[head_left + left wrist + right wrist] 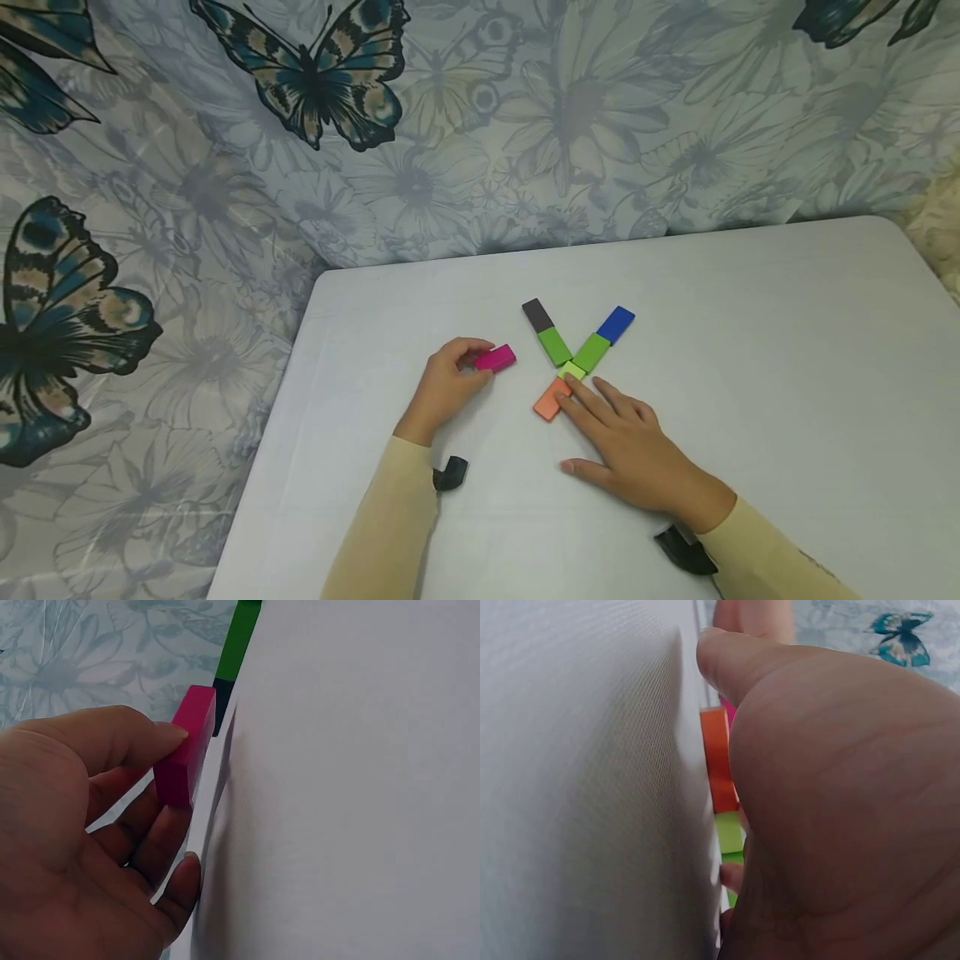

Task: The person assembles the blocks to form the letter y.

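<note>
My left hand [444, 390] pinches a magenta rectangular block [498, 358] between thumb and fingers, left of a Y-like pattern of blocks. The left wrist view shows the thumb along one side of that block [186, 766]. Spread fairly straight, the fingers of my right hand [637, 458] rest at the lower arm of the pattern, on or against an orange block [548, 403] and a light green block [573, 368]. Two green blocks [555, 346] branch upward from there. A dark brown block [537, 315] tops the left branch, a blue block [617, 325] the right.
All the blocks lie on a white-covered table [750, 350] with rounded corners. Behind and to the left hangs a fabric [420, 175] printed with flowers and butterflies. A black strap piece [451, 474] sits at my left wrist, another [686, 550] at my right.
</note>
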Tool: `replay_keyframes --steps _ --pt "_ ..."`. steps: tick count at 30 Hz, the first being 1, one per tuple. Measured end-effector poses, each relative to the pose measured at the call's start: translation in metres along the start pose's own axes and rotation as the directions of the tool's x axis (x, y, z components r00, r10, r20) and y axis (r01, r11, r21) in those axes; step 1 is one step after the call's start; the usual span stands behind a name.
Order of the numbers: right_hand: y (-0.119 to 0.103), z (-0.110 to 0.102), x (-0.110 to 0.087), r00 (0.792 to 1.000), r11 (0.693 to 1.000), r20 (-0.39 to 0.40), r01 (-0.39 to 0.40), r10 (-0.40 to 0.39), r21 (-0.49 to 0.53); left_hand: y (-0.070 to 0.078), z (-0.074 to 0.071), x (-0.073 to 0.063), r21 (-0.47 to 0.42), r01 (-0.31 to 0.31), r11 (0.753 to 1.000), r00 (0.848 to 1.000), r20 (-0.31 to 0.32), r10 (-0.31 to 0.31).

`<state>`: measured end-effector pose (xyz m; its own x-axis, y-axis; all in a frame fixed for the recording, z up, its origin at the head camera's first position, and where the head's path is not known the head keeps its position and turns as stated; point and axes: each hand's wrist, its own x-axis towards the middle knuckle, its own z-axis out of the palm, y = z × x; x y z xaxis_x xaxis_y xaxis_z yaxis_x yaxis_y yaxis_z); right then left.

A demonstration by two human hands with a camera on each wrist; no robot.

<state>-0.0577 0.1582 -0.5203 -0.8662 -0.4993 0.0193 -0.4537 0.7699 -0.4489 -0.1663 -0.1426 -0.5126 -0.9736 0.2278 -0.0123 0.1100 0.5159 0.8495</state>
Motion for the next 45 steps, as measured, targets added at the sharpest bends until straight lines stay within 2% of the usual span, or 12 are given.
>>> replay_keyframes --steps 14,20,26,35,45 --pt "-0.001 0.0 0.001 1.0 1.0 0.018 -0.011 0.011 -0.008 0.007 -0.007 -0.034 0.036 -0.082 0.996 0.996 0.041 0.081" --pt "-0.001 0.0 0.001 1.0 1.0 0.001 0.003 -0.003 -0.015 0.007 -0.008 -0.048 0.081 -0.09 0.993 0.995 0.049 0.086" --pt "-0.001 -0.001 0.001 1.0 1.0 0.0 0.007 -0.007 -0.012 0.011 -0.004 -0.061 0.087 -0.077 0.993 0.993 0.099 0.068" --pt "-0.001 -0.001 0.0 1.0 1.0 -0.001 0.0 0.0 -0.022 0.016 0.012 -0.069 0.131 -0.101 0.986 0.977 0.202 0.074" --pt "-0.001 -0.002 0.0 1.0 1.0 -0.004 0.001 -0.001 -0.014 0.022 0.019 -0.07 0.182 -0.075 0.98 0.97 0.241 0.029"
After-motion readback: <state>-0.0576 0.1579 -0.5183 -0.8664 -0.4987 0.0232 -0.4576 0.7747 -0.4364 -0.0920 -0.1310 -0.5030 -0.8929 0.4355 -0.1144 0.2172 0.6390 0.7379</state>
